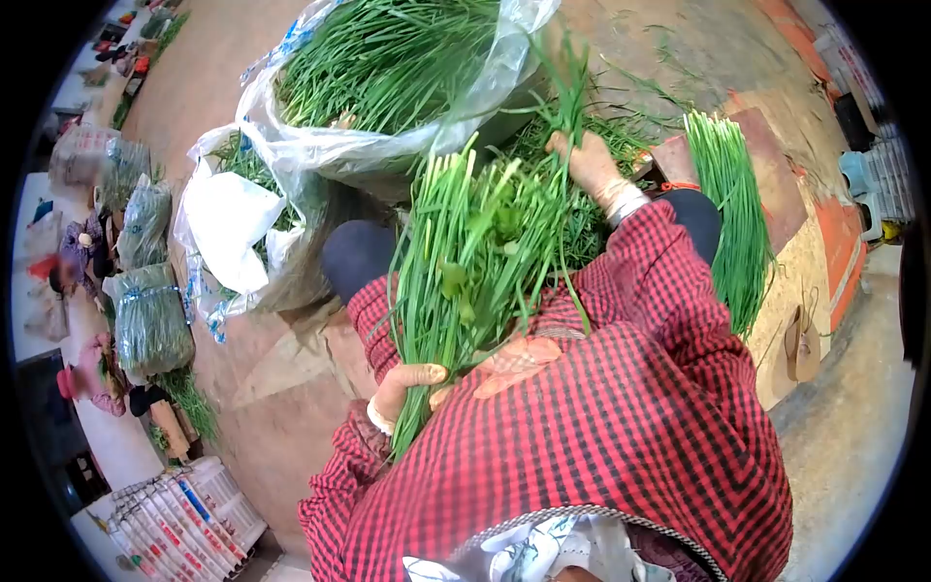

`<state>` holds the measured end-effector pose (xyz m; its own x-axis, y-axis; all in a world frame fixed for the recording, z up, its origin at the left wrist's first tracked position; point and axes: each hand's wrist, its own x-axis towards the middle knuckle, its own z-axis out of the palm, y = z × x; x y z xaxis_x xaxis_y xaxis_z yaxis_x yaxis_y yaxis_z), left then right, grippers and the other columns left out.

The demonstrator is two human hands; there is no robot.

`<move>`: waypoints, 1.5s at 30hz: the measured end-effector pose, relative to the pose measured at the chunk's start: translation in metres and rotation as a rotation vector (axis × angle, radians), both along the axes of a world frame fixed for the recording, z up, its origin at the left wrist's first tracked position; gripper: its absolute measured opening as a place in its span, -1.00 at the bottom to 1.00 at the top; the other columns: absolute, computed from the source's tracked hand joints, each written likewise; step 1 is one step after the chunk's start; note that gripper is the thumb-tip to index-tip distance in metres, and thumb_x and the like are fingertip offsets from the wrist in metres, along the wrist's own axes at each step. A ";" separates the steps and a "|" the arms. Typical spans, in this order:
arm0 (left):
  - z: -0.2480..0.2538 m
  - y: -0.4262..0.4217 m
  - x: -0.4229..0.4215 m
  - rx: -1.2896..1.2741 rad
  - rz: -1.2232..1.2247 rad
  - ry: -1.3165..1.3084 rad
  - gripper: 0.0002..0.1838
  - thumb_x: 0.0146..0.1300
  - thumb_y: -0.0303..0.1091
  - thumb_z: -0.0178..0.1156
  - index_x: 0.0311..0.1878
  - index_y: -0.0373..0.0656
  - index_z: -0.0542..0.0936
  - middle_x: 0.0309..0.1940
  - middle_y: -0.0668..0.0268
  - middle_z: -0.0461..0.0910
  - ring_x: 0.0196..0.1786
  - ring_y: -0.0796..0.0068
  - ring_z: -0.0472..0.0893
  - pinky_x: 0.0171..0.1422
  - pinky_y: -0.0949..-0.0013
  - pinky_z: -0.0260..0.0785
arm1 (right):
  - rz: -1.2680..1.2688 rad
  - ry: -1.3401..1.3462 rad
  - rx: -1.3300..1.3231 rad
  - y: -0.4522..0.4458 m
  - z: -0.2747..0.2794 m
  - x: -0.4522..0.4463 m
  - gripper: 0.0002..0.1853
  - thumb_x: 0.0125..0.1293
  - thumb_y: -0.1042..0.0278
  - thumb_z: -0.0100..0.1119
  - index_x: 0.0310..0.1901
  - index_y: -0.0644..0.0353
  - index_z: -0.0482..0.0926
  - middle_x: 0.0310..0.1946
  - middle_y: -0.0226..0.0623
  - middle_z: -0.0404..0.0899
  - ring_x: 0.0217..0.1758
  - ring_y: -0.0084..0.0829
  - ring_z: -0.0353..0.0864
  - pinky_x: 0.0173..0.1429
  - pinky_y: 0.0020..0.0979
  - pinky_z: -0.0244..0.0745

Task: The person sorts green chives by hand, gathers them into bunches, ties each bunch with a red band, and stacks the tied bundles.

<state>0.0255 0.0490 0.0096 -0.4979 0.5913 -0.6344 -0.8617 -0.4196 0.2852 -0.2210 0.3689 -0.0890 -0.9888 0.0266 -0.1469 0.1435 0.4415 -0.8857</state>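
Observation:
A thick bunch of garlic chives (432,267) lies slanted across my lap, pale cut ends at the top and some loose, broad leaves mixed in. My left hand (407,390) is closed round its lower end, near my checked sleeve. Farther up and to the right, my right hand (587,163) grips a smaller clump of green strands (567,97), whose upper tips are blurred. Strands also hang below that hand toward the bunch. Both hands appear to wear thin, pale gloves.
A large plastic bag (359,145) full of chives stands in front, beside a smaller white bag (233,218). An evenly stacked chive bundle (722,213) lies at right on a board. Wrapped bundles (150,320) and white crates (184,519) stand at left.

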 end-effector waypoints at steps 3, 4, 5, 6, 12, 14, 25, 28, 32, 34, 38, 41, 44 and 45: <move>-0.004 0.000 0.002 0.092 0.069 0.006 -0.67 0.26 -0.33 0.12 0.05 -0.28 0.50 -0.62 0.35 0.45 -0.58 0.58 0.36 -0.48 0.52 0.19 | -0.089 0.033 0.014 0.019 0.012 -0.026 -0.65 0.32 0.01 0.18 -0.19 0.14 0.72 -0.37 -0.22 0.69 -0.24 -0.31 0.64 -0.07 -0.26 0.48; -0.008 -0.001 0.003 0.137 0.079 0.051 -0.62 0.26 -0.30 0.13 0.07 -0.35 0.50 -0.65 0.35 0.43 -0.62 0.57 0.33 -0.50 0.52 0.18 | -0.177 0.028 -0.040 0.029 0.021 -0.032 -0.66 0.32 0.01 0.20 -0.24 0.14 0.72 -0.39 -0.29 0.63 -0.30 -0.36 0.57 -0.14 -0.31 0.45; -0.007 -0.003 0.004 0.139 0.080 0.049 -0.62 0.26 -0.30 0.13 0.07 -0.35 0.50 -0.65 0.35 0.43 -0.62 0.57 0.33 -0.50 0.52 0.18 | -0.266 0.025 -0.093 0.041 0.032 -0.039 -0.67 0.33 0.01 0.22 -0.29 0.14 0.71 -0.41 -0.37 0.58 -0.36 -0.41 0.51 -0.21 -0.37 0.41; -0.005 -0.004 0.006 0.090 0.068 0.113 -0.58 0.25 -0.28 0.14 0.09 -0.39 0.49 -0.66 0.35 0.42 -0.64 0.57 0.32 -0.51 0.52 0.18 | -0.364 0.019 -0.126 0.057 0.046 -0.045 -0.67 0.33 0.03 0.24 -0.28 0.17 0.70 -0.43 -0.38 0.56 -0.40 -0.42 0.49 -0.24 -0.36 0.41; -0.013 -0.010 0.012 0.128 0.062 0.152 -0.39 0.30 -0.16 0.09 0.20 -0.55 0.39 -0.68 0.35 0.38 -0.65 0.62 0.30 -0.56 0.58 0.13 | -0.384 0.026 -0.244 0.136 0.059 -0.064 -0.48 0.27 -0.06 0.30 -0.06 0.33 0.60 -0.23 -0.17 0.66 -0.16 -0.30 0.66 -0.09 -0.30 0.59; -0.027 -0.016 0.014 0.237 0.058 0.054 -0.38 0.31 -0.15 0.08 0.21 -0.57 0.37 -0.67 0.35 0.38 -0.65 0.62 0.30 -0.57 0.58 0.15 | 0.075 -0.022 0.144 0.082 0.086 -0.025 -0.26 0.23 -0.20 0.28 0.11 0.43 0.51 -0.08 -0.01 0.64 0.04 -0.11 0.63 0.14 -0.18 0.55; -0.014 0.000 0.007 0.232 0.146 0.108 -0.36 0.26 -0.29 0.07 0.35 -0.44 0.23 -0.12 -0.24 0.60 -0.69 0.51 0.43 -0.64 0.54 0.32 | 1.155 0.440 -0.190 -0.099 0.064 0.107 -0.64 0.11 0.25 0.37 -0.02 0.01 0.60 0.20 -0.29 0.51 0.49 -0.05 0.19 0.56 0.03 -0.05; -0.018 -0.001 0.009 0.133 0.131 0.129 -0.38 0.27 -0.29 0.07 0.32 -0.45 0.24 -0.16 -0.20 0.61 -0.68 0.49 0.45 -0.64 0.52 0.32 | 1.088 0.478 -0.157 -0.095 0.059 0.111 -0.67 0.11 0.31 0.36 -0.05 0.00 0.62 0.12 -0.37 0.57 0.42 -0.09 0.32 0.56 0.02 -0.04; -0.018 -0.001 0.004 0.086 0.117 0.128 -0.43 0.29 -0.27 0.08 0.27 -0.46 0.31 -0.29 -0.06 0.62 -0.67 0.47 0.45 -0.61 0.51 0.34 | 0.975 0.509 -0.257 -0.089 0.053 0.110 -0.71 0.14 0.45 0.33 -0.07 0.02 0.64 -0.11 -0.37 0.63 0.24 -0.18 0.50 0.48 -0.06 0.17; -0.013 -0.003 -0.003 0.087 0.062 0.115 -0.46 0.30 -0.25 0.08 0.23 -0.45 0.35 -0.36 0.02 0.61 -0.66 0.46 0.46 -0.57 0.49 0.36 | 0.877 0.477 -0.417 -0.093 0.047 0.108 -0.74 0.19 0.44 0.30 -0.06 0.05 0.64 -0.15 -0.36 0.63 0.13 -0.27 0.55 0.34 -0.18 0.31; 0.000 -0.003 -0.012 -0.020 -0.015 0.052 -0.57 0.29 -0.31 0.13 0.14 -0.38 0.45 -0.37 0.12 0.61 -0.59 0.46 0.51 -0.50 0.46 0.39 | 0.552 0.160 -0.545 -0.083 0.063 0.091 -0.77 0.43 0.30 0.13 0.03 0.18 0.57 -0.33 -0.36 0.60 -0.19 -0.56 0.55 -0.07 -0.45 0.48; -0.005 -0.006 -0.011 -0.159 -0.090 -0.011 -0.66 0.25 -0.38 0.20 0.05 -0.35 0.52 -0.35 0.19 0.63 -0.54 0.48 0.54 -0.49 0.48 0.39 | 0.256 0.405 -0.284 -0.067 0.054 0.060 -0.69 0.48 0.18 0.06 0.04 0.24 0.56 -0.33 -0.29 0.62 -0.36 -0.53 0.58 -0.24 -0.44 0.53; 0.005 -0.016 -0.016 -0.235 -0.203 0.040 -0.69 0.22 -0.51 0.24 0.03 -0.34 0.52 -0.35 0.19 0.62 -0.58 0.47 0.53 -0.53 0.45 0.36 | -0.080 0.115 -0.319 -0.024 0.077 0.023 -0.66 0.49 0.12 0.01 0.00 0.25 0.57 -0.41 -0.24 0.61 -0.64 -0.54 0.53 -0.54 -0.47 0.48; 0.009 -0.017 -0.016 -0.237 -0.208 0.042 -0.69 0.22 -0.51 0.24 0.03 -0.34 0.52 -0.35 0.19 0.62 -0.58 0.47 0.53 -0.53 0.45 0.36 | -0.230 -0.024 -0.386 -0.011 0.090 0.011 -0.67 0.49 0.14 0.01 -0.03 0.25 0.56 -0.46 -0.24 0.59 -0.72 -0.55 0.49 -0.64 -0.48 0.42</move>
